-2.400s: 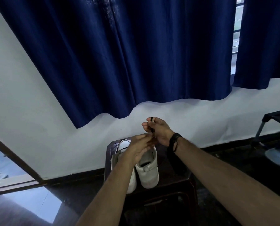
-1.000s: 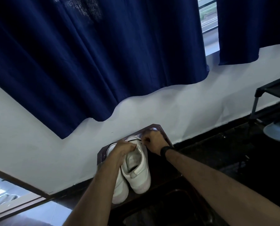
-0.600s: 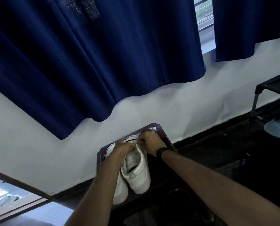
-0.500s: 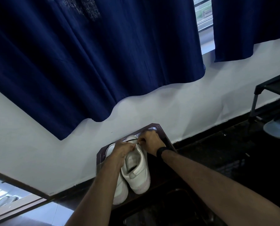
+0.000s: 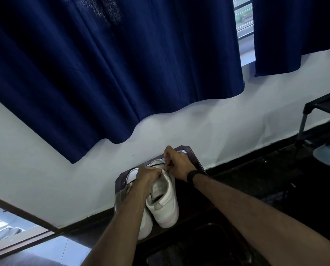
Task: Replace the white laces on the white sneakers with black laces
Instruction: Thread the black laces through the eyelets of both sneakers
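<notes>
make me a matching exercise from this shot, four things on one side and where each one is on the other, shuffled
Things
1. right-hand sneaker
2. left-hand sneaker
3. blue curtain
4. black wristband

Places
A. hanging over the white wall, behind the stool
B. on the right wrist
C. on the dark stool, with both hands at its front end
D. on the stool, partly hidden under the left forearm

Pairs: 1-C, 2-D, 3-A, 4-B
</notes>
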Demonstrator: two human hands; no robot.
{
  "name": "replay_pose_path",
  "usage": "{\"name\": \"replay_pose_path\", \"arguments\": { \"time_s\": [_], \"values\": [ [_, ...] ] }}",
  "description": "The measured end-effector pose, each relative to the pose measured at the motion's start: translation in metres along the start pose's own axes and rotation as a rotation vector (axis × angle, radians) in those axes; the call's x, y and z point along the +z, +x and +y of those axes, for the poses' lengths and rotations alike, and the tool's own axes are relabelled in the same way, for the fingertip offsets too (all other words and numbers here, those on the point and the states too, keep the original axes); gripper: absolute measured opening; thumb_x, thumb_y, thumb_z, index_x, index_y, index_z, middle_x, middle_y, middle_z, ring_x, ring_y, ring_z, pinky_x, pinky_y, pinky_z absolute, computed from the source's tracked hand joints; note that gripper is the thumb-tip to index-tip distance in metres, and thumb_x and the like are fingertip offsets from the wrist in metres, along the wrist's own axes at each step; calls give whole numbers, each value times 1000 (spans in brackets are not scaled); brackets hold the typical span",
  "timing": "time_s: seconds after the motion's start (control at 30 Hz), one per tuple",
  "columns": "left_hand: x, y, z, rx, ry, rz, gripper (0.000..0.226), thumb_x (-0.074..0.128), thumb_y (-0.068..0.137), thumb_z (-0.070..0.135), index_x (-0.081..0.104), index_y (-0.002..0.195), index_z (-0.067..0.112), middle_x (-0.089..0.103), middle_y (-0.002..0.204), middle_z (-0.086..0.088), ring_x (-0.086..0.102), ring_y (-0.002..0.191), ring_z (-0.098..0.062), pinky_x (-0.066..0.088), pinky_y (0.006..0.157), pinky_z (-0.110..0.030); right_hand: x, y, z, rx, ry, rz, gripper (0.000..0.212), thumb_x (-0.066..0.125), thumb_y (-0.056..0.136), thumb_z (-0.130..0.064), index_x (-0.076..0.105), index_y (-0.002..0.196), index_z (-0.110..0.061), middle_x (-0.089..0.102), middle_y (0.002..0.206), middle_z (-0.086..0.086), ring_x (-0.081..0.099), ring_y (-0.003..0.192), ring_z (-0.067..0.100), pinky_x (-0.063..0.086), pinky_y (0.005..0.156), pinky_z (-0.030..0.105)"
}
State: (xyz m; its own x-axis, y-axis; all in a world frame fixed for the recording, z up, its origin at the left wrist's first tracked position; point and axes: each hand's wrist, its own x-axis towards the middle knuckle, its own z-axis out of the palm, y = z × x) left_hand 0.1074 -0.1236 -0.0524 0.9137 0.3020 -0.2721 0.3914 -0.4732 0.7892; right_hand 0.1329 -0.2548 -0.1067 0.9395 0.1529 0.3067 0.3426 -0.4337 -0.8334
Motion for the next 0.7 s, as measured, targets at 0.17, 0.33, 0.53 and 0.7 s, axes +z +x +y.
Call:
{"name": "replay_pose_path", "arguments": {
  "time_s": [0.17, 0.33, 0.53, 0.7],
  "values": [
    [4, 5, -1, 15, 207, 73, 25, 76, 74, 24, 74, 94, 9, 72, 94, -8, 67, 93, -26, 56, 82, -35, -4, 0, 7, 11, 40, -69, 50, 60, 70, 11, 48, 96, -30, 71, 70, -6, 66, 70, 5, 56, 75, 32],
    [9, 7, -6, 77, 239, -30, 27, 61, 92, 10, 68, 116, 3, 68, 118, -17, 64, 111, -31, 53, 90, -34, -5, -2, 9, 0, 44, -82, 55, 54, 72, 15, 52, 107, -27, 72, 73, -3, 67, 70, 4, 57, 77, 28],
    [10, 7, -5, 146, 472, 8, 33, 46, 99, 23, 64, 124, 8, 61, 131, -10, 56, 122, -28, 45, 100, -34, -9, -4, 7, 9, 61, -94, 58, 50, 76, 13, 47, 118, -28, 72, 80, -1, 69, 77, 13, 57, 80, 30],
    [11, 20, -15, 143, 515, -19, 27, 56, 92, 26, 73, 107, 12, 70, 114, -11, 64, 108, -28, 51, 95, -41, -6, -8, -9, 13, -40, -58, 54, 51, 73, 4, 38, 114, -27, 68, 75, -4, 64, 74, 18, 54, 74, 34]
  ]
}}
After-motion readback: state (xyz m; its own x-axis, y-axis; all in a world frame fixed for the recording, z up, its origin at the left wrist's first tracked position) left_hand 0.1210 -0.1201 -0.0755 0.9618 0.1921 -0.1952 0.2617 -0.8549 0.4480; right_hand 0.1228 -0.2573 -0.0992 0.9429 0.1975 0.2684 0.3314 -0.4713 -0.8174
